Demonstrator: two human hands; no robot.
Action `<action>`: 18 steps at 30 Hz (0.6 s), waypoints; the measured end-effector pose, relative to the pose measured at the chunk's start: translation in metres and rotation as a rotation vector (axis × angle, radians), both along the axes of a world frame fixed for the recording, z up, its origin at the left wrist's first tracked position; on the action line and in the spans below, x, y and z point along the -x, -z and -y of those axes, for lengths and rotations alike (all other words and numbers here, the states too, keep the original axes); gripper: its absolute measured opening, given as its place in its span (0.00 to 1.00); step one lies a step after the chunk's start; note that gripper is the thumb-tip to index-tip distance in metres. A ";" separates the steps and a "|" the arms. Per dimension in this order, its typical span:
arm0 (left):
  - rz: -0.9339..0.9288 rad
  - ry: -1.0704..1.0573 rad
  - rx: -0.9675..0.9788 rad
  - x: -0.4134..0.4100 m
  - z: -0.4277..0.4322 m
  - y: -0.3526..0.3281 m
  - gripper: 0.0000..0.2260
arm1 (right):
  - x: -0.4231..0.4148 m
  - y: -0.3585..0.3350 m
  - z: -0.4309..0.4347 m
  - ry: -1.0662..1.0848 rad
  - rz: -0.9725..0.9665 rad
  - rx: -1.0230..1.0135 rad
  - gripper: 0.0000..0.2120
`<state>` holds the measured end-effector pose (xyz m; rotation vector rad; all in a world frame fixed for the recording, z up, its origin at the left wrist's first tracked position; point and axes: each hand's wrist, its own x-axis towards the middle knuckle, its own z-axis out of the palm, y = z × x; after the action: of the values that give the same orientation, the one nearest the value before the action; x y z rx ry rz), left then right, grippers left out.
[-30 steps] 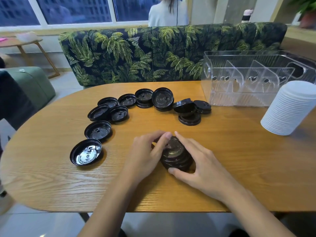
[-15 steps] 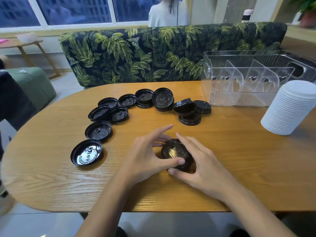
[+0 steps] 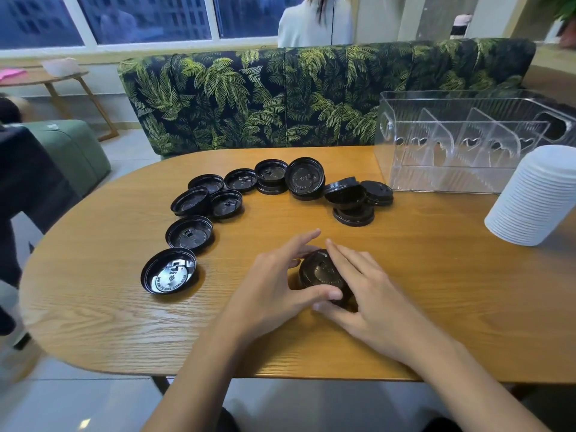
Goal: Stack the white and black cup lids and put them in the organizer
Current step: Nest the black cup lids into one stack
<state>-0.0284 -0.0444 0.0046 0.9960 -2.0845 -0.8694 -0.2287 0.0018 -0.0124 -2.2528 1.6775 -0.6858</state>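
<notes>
Left hand (image 3: 274,285), right hand (image 3: 371,297) gripping black lid stack (image 3: 321,271), near table (image 3: 311,366) front edge

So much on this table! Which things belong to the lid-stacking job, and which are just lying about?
Part of the job: small stack of black lids, gripped by the left hand and right hand; loose black lids; white lid stack; clear organizer.

Just lying about: palm-print sofa; green stool; side table by the window.
</notes>
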 end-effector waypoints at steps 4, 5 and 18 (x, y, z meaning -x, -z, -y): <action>0.066 -0.144 0.147 -0.028 0.001 -0.007 0.29 | -0.016 0.000 0.005 -0.014 0.034 -0.005 0.49; 0.101 -0.208 0.203 -0.036 0.003 -0.008 0.25 | -0.020 0.000 0.006 -0.025 0.039 -0.008 0.49; 0.372 -0.592 0.194 -0.124 0.003 -0.006 0.31 | -0.064 -0.009 0.023 -0.077 0.083 -0.035 0.41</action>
<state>0.0955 -0.0478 0.0108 1.6380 -1.9325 -0.1871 -0.1649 -0.0216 -0.0031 -2.2201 1.5439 -0.7161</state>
